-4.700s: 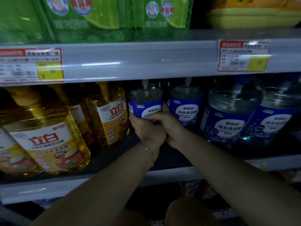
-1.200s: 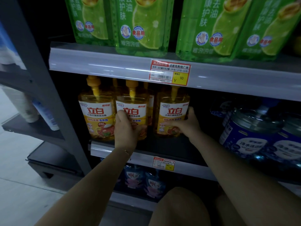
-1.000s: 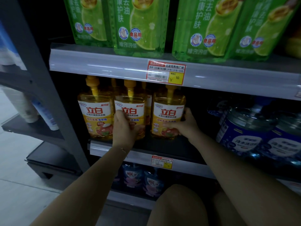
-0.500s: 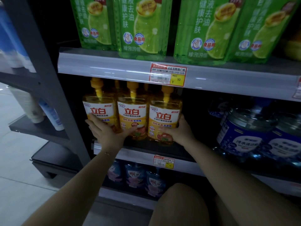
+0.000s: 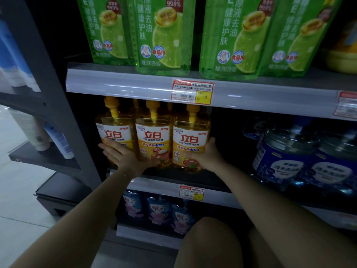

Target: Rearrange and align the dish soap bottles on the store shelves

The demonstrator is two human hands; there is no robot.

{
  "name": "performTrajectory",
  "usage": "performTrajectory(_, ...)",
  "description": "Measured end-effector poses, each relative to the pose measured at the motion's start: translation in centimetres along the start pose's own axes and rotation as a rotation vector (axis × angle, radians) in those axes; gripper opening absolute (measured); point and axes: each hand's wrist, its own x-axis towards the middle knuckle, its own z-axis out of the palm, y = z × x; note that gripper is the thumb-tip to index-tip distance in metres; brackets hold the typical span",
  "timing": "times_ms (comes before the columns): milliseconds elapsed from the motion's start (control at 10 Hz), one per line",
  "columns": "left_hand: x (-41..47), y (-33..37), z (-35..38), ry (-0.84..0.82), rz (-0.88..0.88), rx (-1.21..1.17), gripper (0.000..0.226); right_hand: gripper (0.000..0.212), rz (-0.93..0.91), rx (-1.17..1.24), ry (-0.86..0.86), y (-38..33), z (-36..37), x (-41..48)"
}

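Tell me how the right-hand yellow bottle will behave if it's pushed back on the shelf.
The right yellow bottle looks full of liquid, so it is probably heavy for its size. Its smooth plastic base should slide on the shelf. With a tall pump on top, a high push might tip it; the right hand grips low, which likely helps.
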Motion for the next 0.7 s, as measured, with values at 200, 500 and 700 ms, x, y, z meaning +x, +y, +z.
performTrajectory(200,-0.3,0.6,-1.2,-0.071,-0.106,0.025,0.153,0.078,0.054,-0.411,-0.068,-1.5,-1.5,-1.0)
performTrajectory(500,-2.6,5.6,-2.1,-0.136,-0.054,-0.173,0.035,0.035,-0.06,-0.368,-0.353,-6.0,-5.2,-5.1)
performTrajectory(700,-6.3,10.6,-1.2,-0.359,0.097,-0.064,0.029,0.025,-0.265,-0.383,-0.175,-7.6,-9.0,-7.0)
